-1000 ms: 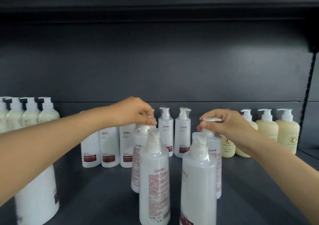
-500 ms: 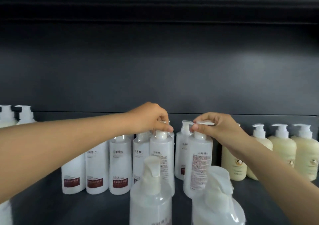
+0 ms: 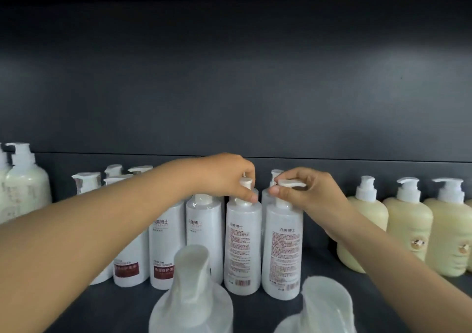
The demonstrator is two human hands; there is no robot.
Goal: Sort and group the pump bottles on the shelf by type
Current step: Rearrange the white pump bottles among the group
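Note:
Two tall white pump bottles stand side by side on the dark shelf [image 3: 319,304], their red-print back labels facing me. My left hand [image 3: 224,176] pinches the pump head of the left bottle [image 3: 242,245]. My right hand [image 3: 306,189] pinches the pump head of the right bottle [image 3: 282,251]. To their left runs a row of matching white bottles with dark red labels [image 3: 163,245], partly hidden by my left forearm.
Three cream yellow pump bottles [image 3: 408,233] stand at the right. Pale green pump bottles [image 3: 24,187] stand at the far left. Two more white pump bottles [image 3: 191,299] [image 3: 324,312] rise close to the camera at the bottom edge. A dark back wall [image 3: 229,90] closes the shelf.
Both hands have carried their white bottles toward the back, where they now stand beside the row of white bottles. The camera has moved closer to the shelf.

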